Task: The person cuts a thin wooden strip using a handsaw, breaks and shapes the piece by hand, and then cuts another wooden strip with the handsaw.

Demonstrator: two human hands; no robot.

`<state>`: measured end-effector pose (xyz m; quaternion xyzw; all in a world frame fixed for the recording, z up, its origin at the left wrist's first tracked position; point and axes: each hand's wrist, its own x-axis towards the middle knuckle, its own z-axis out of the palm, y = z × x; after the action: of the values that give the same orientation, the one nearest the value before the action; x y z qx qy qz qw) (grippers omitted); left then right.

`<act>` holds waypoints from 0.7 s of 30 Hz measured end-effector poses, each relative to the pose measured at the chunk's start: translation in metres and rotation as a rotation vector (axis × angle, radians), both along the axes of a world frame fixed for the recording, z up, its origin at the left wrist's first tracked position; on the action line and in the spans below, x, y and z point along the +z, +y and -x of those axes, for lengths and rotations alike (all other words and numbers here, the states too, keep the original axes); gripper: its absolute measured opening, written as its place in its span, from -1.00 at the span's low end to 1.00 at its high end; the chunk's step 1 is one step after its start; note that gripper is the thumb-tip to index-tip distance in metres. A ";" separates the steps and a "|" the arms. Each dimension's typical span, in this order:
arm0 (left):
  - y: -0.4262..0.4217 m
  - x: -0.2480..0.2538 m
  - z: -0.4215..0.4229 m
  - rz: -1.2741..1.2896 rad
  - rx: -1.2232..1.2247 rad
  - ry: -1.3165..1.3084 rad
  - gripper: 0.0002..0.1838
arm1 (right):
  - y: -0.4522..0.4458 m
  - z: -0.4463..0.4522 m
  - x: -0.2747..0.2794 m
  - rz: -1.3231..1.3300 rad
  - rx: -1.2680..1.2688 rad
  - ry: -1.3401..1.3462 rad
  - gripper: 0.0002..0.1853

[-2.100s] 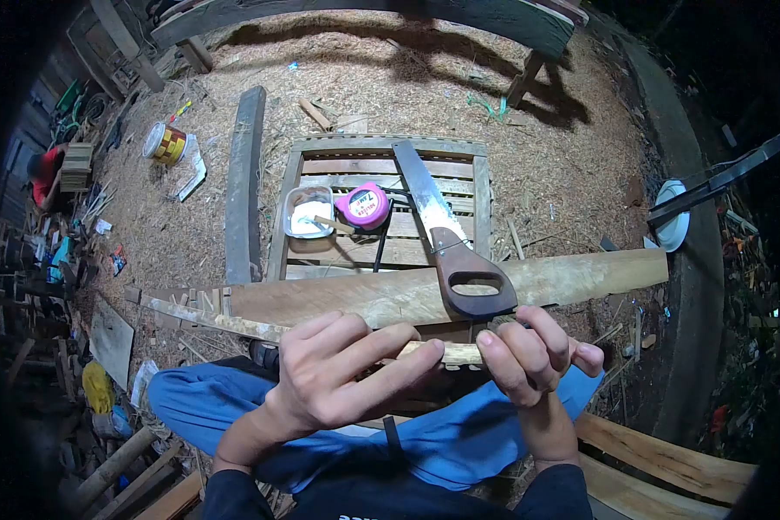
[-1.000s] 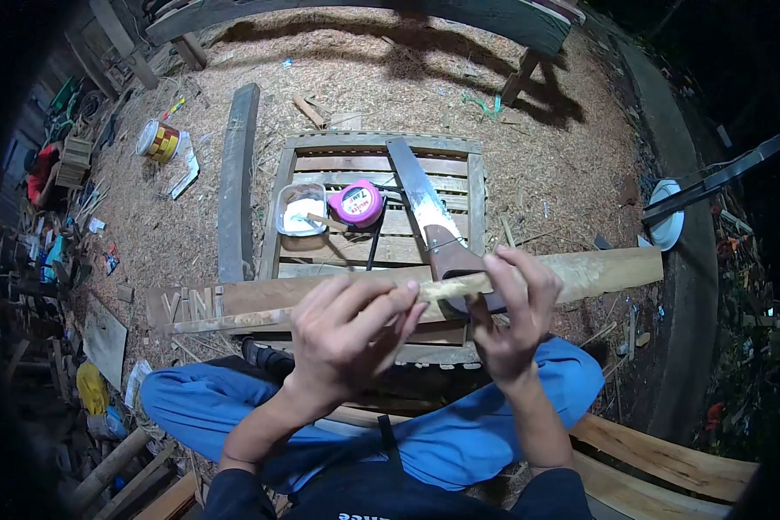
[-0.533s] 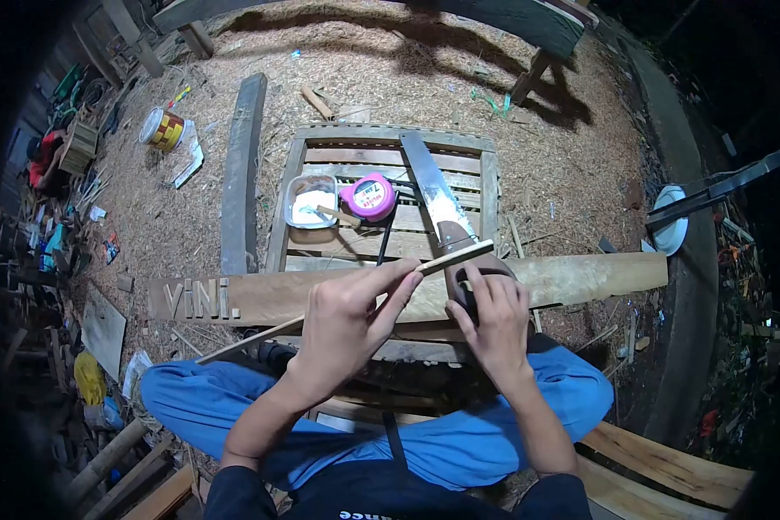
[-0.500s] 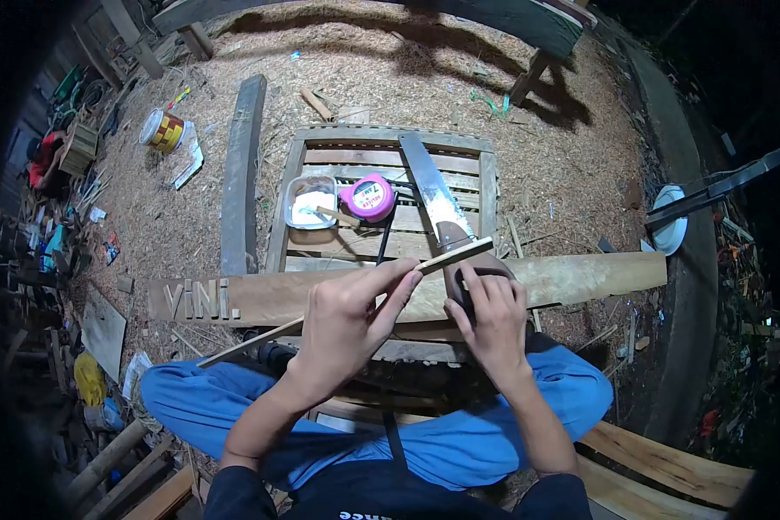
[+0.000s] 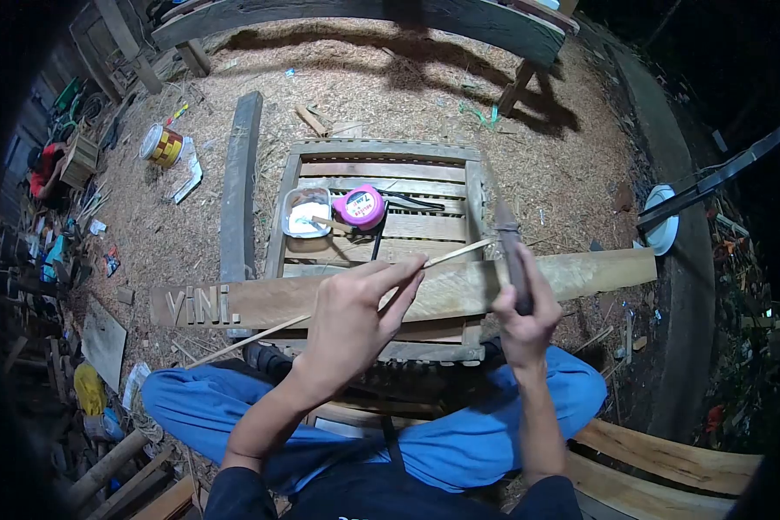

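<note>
Apparently, you are readying a cut | left hand (image 5: 351, 314) pinching wooden strip (image 5: 251, 341) over long board (image 5: 572, 276) | right hand (image 5: 531, 322) clasping saw (image 5: 516, 264) at right | next move likely calling for steady blade alignment

Place: woodworking workshop | shavings-strewn ground (image 5: 425, 120) | handsaw (image 5: 513, 251) | tape measure (image 5: 360, 207) | heavy wooden bench (image 5: 338, 21)

The saw (image 5: 511, 247) smears right of centre, its blade a faint streak, and the right hand (image 5: 529, 331) blurs with it! The left hand (image 5: 348, 316) masks the middle of the thin stick (image 5: 256, 338). Up top, the frame slices off the heavy beam (image 5: 494, 26).
</note>
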<state>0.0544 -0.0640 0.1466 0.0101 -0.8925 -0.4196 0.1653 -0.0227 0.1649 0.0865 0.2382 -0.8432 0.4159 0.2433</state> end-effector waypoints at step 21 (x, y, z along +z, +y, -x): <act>0.110 -0.109 0.061 0.215 0.049 0.084 -0.82 | -0.005 -0.109 -0.055 0.823 -0.217 -0.543 -0.36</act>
<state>-0.0062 0.0461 0.0378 -0.0037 -0.9241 -0.3174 0.2130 0.0865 0.1599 0.0313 -0.0833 -0.6621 0.7332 0.1309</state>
